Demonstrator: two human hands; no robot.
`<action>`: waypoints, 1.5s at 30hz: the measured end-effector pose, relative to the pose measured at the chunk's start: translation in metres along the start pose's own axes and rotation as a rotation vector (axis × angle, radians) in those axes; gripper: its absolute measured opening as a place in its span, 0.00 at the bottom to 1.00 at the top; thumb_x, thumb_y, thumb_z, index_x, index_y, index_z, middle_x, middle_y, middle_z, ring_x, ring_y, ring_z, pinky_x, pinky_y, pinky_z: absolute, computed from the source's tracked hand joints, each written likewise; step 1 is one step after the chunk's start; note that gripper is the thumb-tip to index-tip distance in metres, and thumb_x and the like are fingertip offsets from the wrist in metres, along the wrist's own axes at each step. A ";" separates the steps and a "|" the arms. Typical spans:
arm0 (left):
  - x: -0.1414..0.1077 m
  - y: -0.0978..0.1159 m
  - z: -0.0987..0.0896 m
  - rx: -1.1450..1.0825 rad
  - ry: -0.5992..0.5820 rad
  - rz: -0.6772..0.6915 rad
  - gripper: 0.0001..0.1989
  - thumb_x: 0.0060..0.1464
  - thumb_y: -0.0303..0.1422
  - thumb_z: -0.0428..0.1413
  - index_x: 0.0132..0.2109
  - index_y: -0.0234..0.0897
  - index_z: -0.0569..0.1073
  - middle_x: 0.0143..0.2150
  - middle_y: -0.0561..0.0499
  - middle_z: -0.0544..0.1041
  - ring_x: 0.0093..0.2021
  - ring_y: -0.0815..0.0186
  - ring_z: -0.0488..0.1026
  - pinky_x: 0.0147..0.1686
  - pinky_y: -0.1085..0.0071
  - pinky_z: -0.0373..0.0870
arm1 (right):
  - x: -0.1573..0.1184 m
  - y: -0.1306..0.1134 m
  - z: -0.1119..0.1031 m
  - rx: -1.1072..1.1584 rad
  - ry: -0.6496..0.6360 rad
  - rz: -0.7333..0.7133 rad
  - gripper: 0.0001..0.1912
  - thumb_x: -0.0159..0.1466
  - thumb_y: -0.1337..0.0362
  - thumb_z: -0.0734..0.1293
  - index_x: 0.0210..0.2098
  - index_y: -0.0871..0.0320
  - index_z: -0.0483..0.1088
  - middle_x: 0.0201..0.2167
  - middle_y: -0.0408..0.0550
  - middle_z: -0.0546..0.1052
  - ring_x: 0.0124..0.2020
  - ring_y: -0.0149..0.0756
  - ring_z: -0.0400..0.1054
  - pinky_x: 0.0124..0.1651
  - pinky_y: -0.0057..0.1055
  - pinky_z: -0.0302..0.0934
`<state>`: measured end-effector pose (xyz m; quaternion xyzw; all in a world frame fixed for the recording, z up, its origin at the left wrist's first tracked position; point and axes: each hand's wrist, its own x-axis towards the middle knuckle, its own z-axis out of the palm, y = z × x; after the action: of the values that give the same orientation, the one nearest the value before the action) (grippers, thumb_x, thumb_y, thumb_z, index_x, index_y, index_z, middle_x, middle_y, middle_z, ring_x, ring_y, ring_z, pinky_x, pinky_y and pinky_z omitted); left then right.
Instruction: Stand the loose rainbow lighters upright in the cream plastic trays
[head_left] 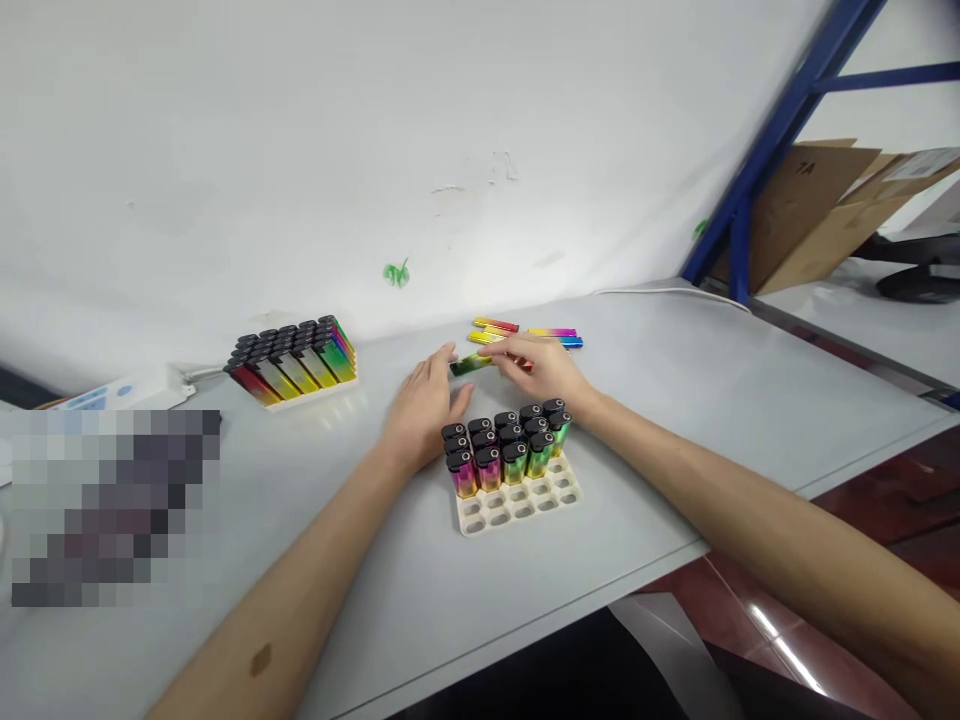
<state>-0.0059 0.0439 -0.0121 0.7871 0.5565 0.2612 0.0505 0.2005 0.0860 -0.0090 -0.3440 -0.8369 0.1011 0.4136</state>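
My right hand (541, 366) pinches one end of a green and yellow lighter (470, 364) lying nearly flat behind the near tray. To its left, my left hand (426, 402) has its fingers and thumb apart, close to the lighter's dark end, with nothing held. Between my forearms stands a cream tray (517, 508) with upright metallic lighters (514, 464) in its back rows; its front holes are bare. Beyond my right hand lie several loose lighters (553, 333) in yellow, red, pink and blue.
A second tray (313, 396), packed with upright black-topped lighters (296, 362), sits at the back left. A white box (124, 390) is at the far left beside a pixelated area. Behind the grey table (645, 385) is a white wall; cardboard boxes (814, 215) and a blue frame (776, 140) stand right.
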 end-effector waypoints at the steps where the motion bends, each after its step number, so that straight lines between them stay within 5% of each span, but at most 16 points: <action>1: 0.000 0.001 -0.001 0.004 0.001 0.021 0.21 0.65 0.36 0.50 0.62 0.36 0.63 0.59 0.41 0.74 0.59 0.53 0.69 0.59 0.54 0.66 | 0.000 -0.002 0.001 0.034 -0.019 0.033 0.14 0.70 0.64 0.62 0.49 0.55 0.77 0.42 0.48 0.81 0.37 0.34 0.73 0.41 0.33 0.66; 5: 0.000 0.002 -0.004 0.031 0.001 0.127 0.10 0.66 0.33 0.50 0.51 0.38 0.71 0.48 0.46 0.78 0.51 0.55 0.71 0.52 0.57 0.69 | -0.001 -0.004 0.000 0.007 -0.111 0.063 0.11 0.65 0.65 0.65 0.46 0.56 0.75 0.37 0.47 0.80 0.35 0.35 0.71 0.40 0.33 0.64; 9: -0.003 0.006 -0.004 0.039 0.046 0.192 0.10 0.66 0.35 0.52 0.52 0.39 0.70 0.48 0.46 0.76 0.51 0.57 0.70 0.52 0.59 0.68 | -0.002 -0.007 -0.005 -0.129 -0.293 -0.013 0.11 0.64 0.57 0.68 0.41 0.57 0.74 0.35 0.49 0.77 0.38 0.40 0.69 0.40 0.34 0.61; 16: -0.006 0.015 -0.006 0.074 0.075 0.255 0.12 0.64 0.31 0.51 0.54 0.39 0.69 0.48 0.47 0.76 0.51 0.57 0.70 0.52 0.60 0.68 | -0.001 -0.020 -0.006 -0.079 -0.441 0.114 0.16 0.72 0.54 0.57 0.41 0.58 0.69 0.31 0.48 0.75 0.31 0.36 0.66 0.34 0.30 0.53; 21: -0.002 0.010 -0.002 0.086 0.017 0.164 0.19 0.64 0.34 0.52 0.60 0.38 0.65 0.54 0.44 0.74 0.56 0.54 0.69 0.56 0.56 0.66 | 0.000 -0.020 -0.004 -0.145 -0.453 0.118 0.19 0.72 0.51 0.55 0.40 0.58 0.70 0.26 0.47 0.72 0.30 0.36 0.64 0.34 0.30 0.50; 25: 0.003 -0.001 0.007 0.083 -0.094 0.058 0.17 0.64 0.39 0.50 0.56 0.35 0.67 0.56 0.41 0.72 0.57 0.53 0.68 0.57 0.54 0.66 | 0.000 -0.018 -0.003 -0.102 -0.410 0.161 0.17 0.72 0.52 0.56 0.39 0.56 0.69 0.25 0.44 0.69 0.29 0.35 0.62 0.33 0.29 0.50; 31: 0.005 -0.007 0.010 0.127 -0.136 0.106 0.14 0.65 0.37 0.48 0.52 0.36 0.70 0.54 0.41 0.72 0.55 0.53 0.68 0.57 0.55 0.66 | 0.001 -0.015 -0.004 -0.011 -0.283 0.215 0.11 0.70 0.55 0.59 0.39 0.56 0.64 0.28 0.43 0.70 0.29 0.35 0.61 0.34 0.30 0.51; 38: 0.005 -0.007 0.009 0.108 -0.139 0.117 0.14 0.65 0.38 0.48 0.52 0.37 0.70 0.53 0.42 0.72 0.55 0.53 0.68 0.57 0.54 0.67 | 0.000 -0.022 -0.011 0.142 -0.297 0.208 0.27 0.73 0.48 0.52 0.26 0.58 0.67 0.21 0.41 0.67 0.25 0.32 0.61 0.34 0.31 0.51; 45: 0.005 -0.006 0.008 0.117 -0.143 0.114 0.15 0.65 0.38 0.48 0.53 0.36 0.70 0.53 0.41 0.72 0.55 0.53 0.68 0.57 0.54 0.67 | -0.001 -0.025 -0.010 0.228 -0.292 0.337 0.33 0.70 0.42 0.53 0.16 0.56 0.55 0.14 0.38 0.58 0.19 0.27 0.51 0.29 0.31 0.46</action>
<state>-0.0062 0.0520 -0.0197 0.8357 0.5202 0.1736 0.0291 0.1961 0.0653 0.0079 -0.4116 -0.8018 0.3111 0.3015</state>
